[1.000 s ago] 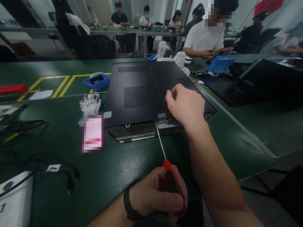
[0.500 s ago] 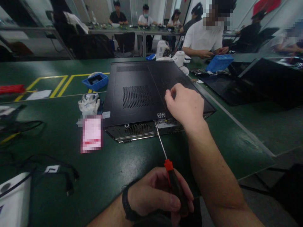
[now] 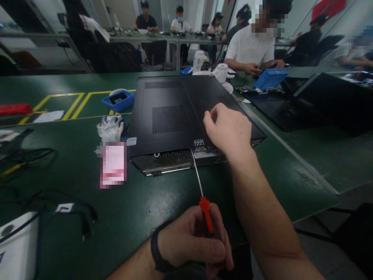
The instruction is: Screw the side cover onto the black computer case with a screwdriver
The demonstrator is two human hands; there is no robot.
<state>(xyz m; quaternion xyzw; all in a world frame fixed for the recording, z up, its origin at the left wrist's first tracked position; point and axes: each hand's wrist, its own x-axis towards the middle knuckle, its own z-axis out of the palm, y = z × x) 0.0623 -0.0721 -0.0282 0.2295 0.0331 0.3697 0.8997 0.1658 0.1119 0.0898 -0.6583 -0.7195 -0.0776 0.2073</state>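
Observation:
A black desktop computer case [image 3: 170, 93] lies flat with its rear panel [image 3: 171, 159] facing me. My left hand [image 3: 198, 241], with a dark band on the wrist, is closed around the handle of a screwdriver [image 3: 206, 214] with a red and dark grip. Its thin metal shaft slants up to the rear edge of the case, and the tip touches near the middle of that edge; any screw there is too small to make out. On the right part of the lid, my right hand [image 3: 229, 126] rests in a loose fist. Its curled fingertips are mostly hidden.
Left of the case are a blue tray [image 3: 118, 101], knitted gloves [image 3: 110, 128] and a blurred pink packet [image 3: 113, 165]. Black cables [image 3: 84, 217] lie nearer me. To the right are dark panels [image 3: 279, 109] and a blue bin [image 3: 269, 79]; a co-worker [image 3: 247, 46] sits beyond.
The screwdriver handle has turned and swung slightly left in my left hand, whose fingers have rolled around it. The tip stays at the case edge. My right hand has not visibly moved.

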